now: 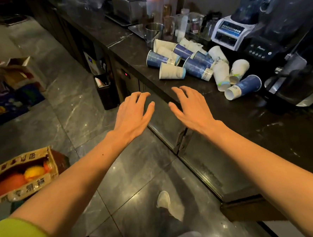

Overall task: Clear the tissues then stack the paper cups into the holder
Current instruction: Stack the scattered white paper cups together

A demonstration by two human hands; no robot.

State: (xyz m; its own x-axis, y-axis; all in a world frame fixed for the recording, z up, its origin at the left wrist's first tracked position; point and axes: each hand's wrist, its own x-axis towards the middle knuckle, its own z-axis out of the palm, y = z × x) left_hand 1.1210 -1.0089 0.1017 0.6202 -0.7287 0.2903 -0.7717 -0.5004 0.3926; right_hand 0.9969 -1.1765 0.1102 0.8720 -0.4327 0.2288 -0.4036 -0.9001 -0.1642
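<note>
While both hands hung empty before the front edge of the dark surface (243,116), fingers spread wide and palms down, the left hand (133,112) sat just off that edge over the floor and the right hand (189,107) just over it. The paper cups (194,64) lay tipped on their sides in a loose heap further back on the surface, toward its rear edge, near a blender (260,31) and a steel cup (154,33). Some were blue, some white, and a few were already nested. White crumpled paper (191,43) at the back of the heap was probably the tissues, though I could not tell for sure. No holder was visible.

The cups would likely be very light, thin-walled and easy to crush or send rolling. A gentle pinch at the stiffer rolled rim, or a loose wrap around the body, seemed safest. The tissues would be soft and could simply be bunched.
</note>
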